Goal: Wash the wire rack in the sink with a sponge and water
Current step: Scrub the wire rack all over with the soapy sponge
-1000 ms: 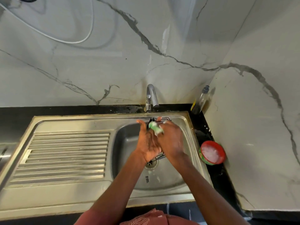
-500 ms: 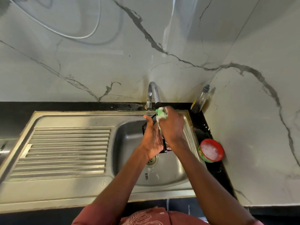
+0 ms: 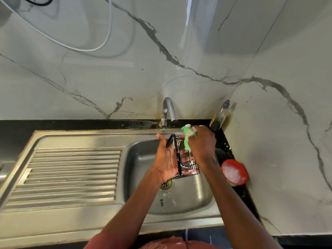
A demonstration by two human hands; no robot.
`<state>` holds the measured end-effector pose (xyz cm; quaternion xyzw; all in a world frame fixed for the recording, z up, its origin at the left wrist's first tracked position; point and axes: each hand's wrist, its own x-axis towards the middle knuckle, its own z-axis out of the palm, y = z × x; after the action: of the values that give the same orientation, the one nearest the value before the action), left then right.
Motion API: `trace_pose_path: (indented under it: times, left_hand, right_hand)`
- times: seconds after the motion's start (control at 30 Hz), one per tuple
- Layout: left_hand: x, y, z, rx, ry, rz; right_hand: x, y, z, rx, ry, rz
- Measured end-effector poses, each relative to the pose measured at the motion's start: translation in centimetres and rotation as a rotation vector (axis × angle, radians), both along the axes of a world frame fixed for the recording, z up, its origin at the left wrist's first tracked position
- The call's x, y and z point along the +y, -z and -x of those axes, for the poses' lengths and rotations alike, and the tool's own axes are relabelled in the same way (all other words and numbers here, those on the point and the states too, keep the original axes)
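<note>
A black wire rack (image 3: 186, 161) is held above the steel sink basin (image 3: 186, 198), tilted on its side. My left hand (image 3: 166, 159) supports it from the left, palm and thumb against its frame, with fingers showing through the wires. My right hand (image 3: 202, 144) grips a soapy green sponge (image 3: 187, 135) and presses it on the rack's upper far edge. The tap (image 3: 168, 109) stands just behind the rack; no water stream is visible.
A red bowl of soapy foam (image 3: 233, 172) sits on the black counter right of the basin. A dish soap bottle (image 3: 220, 117) stands in the back right corner. The ribbed drainboard (image 3: 71, 173) lies to the left. A white cable (image 3: 75, 47) hangs on the marble wall.
The rack has been lifted and turned so more of its wire side shows. My right hand with the sponge moved from the rack's middle up to its far top edge.
</note>
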<state>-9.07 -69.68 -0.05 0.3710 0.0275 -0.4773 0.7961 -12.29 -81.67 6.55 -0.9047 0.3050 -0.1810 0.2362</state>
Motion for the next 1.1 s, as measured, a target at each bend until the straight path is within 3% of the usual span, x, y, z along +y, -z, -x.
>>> trace_pose_path:
  times: [0.13, 0.37, 0.53, 0.67, 0.83, 0.93, 1.03, 1.1]
  left_hand:
    - [-0.1, 0.4, -0.3, 0.022, -0.02, -0.037]
    - [-0.1, 0.3, 0.3, -0.003, 0.076, -0.034]
    - [-0.3, -0.1, 0.3, -0.032, 0.023, -0.075]
    - [-0.5, -0.3, 0.5, -0.018, 0.041, -0.052]
    - [0.0, 0.3, 0.0, 0.097, -0.085, 0.054]
    - [0.5, 0.6, -0.2, 0.128, -0.118, 0.084]
    - [0.3, 0.2, -0.1, 0.117, -0.087, 0.14]
    - [0.4, 0.6, -0.3, 0.141, -0.132, 0.169]
  right_hand:
    - [2.6, 1.2, 1.0, 0.052, -0.322, 0.028]
    - [-1.3, 1.0, 1.0, -0.051, 0.038, 0.107]
    - [3.0, 2.0, 2.0, -0.036, -0.323, 0.059]
    - [0.4, 1.6, 1.3, -0.101, -0.12, 0.045]
    - [2.8, 1.4, 3.5, 0.06, -0.329, -0.005]
    - [2.1, 1.1, 3.7, 0.123, -0.266, -0.028]
    - [2.1, 0.5, 2.3, 0.03, -0.155, 0.016]
    - [2.8, 0.8, 2.7, -0.006, -0.248, 0.033]
